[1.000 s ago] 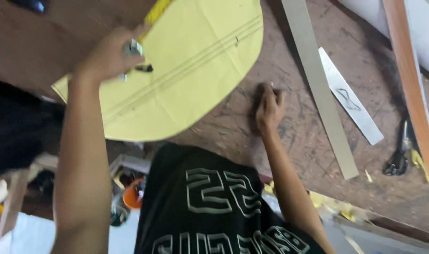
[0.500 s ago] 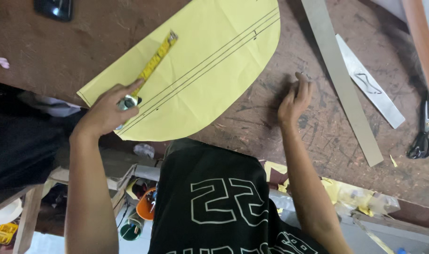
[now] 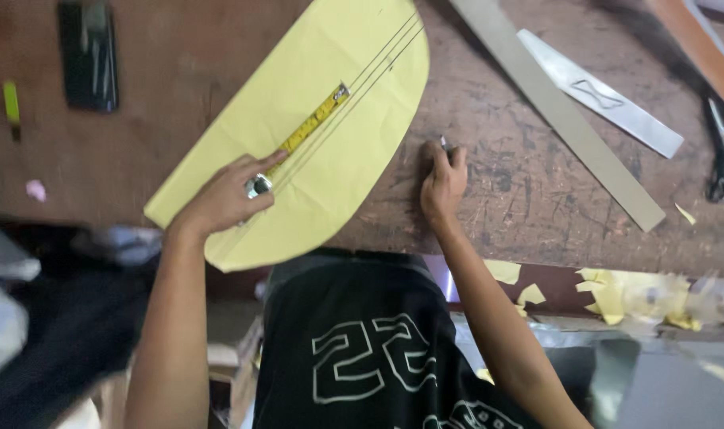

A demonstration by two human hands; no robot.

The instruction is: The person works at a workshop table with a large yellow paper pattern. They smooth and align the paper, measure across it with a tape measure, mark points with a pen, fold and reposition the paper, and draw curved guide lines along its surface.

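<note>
Scratched wooden bench [image 3: 521,191], left hand [image 3: 223,199] clenched on tape measure [image 3: 310,127] over yellow paper [image 3: 338,171], right hand's [image 3: 443,181] grip unclear.

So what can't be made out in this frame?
Head view only:
- Right hand: a small thing at its fingertips, too small to identify.
- Left hand: its fingers cover the near end of the tape measure on the yellow paper.
- Scissors: cut off by the right edge.
- Dark object, top left: blurred.
- Scraps below the table edge: blurred.
</note>
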